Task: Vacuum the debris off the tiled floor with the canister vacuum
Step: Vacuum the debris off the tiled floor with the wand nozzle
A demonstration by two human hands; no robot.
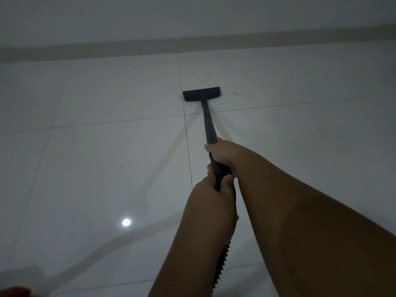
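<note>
A black vacuum wand point(207, 123) slopes away from me to a flat black floor nozzle point(201, 94) lying on the pale tiled floor point(96, 168). My right hand point(222, 153) grips the wand higher up. Just below it, my left hand point(211, 189) grips the handle end, where the ribbed black hose point(222, 260) starts and drops under my forearm. Faint pale scraps of debris point(203, 78) lie just beyond the nozzle, with more debris point(236, 92) to its right and beside the wand. The canister is out of view.
A beige skirting strip point(128, 48) runs along the wall base beyond the nozzle. A bright lamp reflection point(126, 222) shines on the glossy tiles at lower left. Something red and blurred point(12, 291) sits in the bottom left corner. The room is dim.
</note>
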